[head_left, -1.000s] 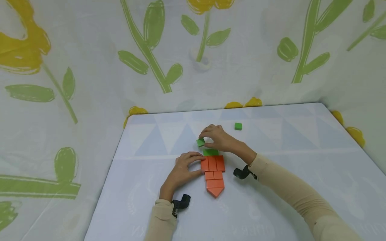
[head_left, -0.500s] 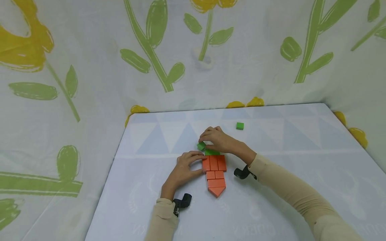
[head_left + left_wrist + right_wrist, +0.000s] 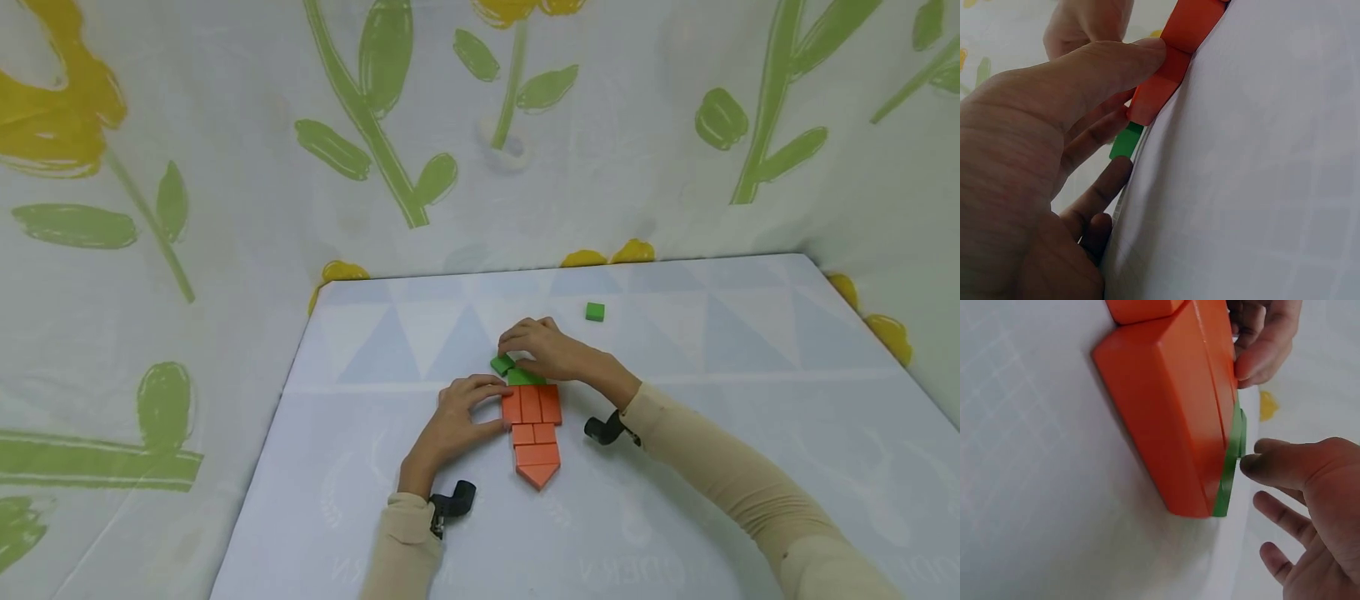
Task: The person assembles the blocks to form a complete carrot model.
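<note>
Pale bench (image 3: 675, 433) with faint triangle print, enclosed by white curtain (image 3: 225, 167) patterned with green stems and yellow flowers. Orange blocks (image 3: 534, 425) lie flat mid-bench in a carrot shape, point toward the person. A flat green block (image 3: 525, 377) sits against the wide top edge. Right hand (image 3: 543, 348) pinches a small green block (image 3: 502, 363) just above and left of that edge, touching or nearly touching the flat green one; cannot tell which. Left hand (image 3: 463, 417) presses thumb and fingertips against the left side of the orange blocks, fingers curled. Another small green cube (image 3: 595, 312) lies apart, farther back right.
</note>
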Demonstrator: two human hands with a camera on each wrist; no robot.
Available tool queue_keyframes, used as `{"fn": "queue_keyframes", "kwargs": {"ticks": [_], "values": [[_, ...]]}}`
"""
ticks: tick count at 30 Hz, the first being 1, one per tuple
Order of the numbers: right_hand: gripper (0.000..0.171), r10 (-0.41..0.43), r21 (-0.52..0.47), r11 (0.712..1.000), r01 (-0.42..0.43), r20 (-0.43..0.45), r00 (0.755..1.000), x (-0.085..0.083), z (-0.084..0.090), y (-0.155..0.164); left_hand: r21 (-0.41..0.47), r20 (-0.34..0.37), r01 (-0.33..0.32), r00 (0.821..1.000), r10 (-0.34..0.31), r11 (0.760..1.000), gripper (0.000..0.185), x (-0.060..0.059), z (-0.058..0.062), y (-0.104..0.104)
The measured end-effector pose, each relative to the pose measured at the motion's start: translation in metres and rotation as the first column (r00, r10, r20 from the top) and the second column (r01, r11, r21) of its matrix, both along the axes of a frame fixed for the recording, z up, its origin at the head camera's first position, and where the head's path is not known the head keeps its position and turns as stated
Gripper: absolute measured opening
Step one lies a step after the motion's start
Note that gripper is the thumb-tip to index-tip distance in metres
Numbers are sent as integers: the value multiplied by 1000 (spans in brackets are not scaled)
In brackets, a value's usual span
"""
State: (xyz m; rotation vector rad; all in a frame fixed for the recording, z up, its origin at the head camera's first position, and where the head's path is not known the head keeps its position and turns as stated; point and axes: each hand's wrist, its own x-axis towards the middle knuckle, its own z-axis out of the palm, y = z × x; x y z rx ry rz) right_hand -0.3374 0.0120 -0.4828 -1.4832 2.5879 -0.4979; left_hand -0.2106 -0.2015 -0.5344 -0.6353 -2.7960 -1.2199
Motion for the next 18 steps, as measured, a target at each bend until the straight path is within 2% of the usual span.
{"fn": "queue_keyframes", "kwargs": {"ticks": [4, 8, 12, 18], "values": [[28, -100, -20, 995, 100, 0, 995, -2, 1, 11, -2, -14, -4, 1000, 4, 1000, 47, 0, 1, 1], [31, -232, -44, 972, 231, -23, 972, -7, 3, 27, -15, -14, -11, 1000, 11, 1000, 47, 0, 2, 1], [35, -359, -64, 932, 356, -46, 932, -15, 2, 46, -20, 4, -10, 1000, 10, 1000, 48, 0, 2, 1], [43, -522, -82, 852, 518, -48, 851, -28, -2, 76, -16, 11, -6, 1000, 7, 1000, 49, 1, 2, 3]]}}
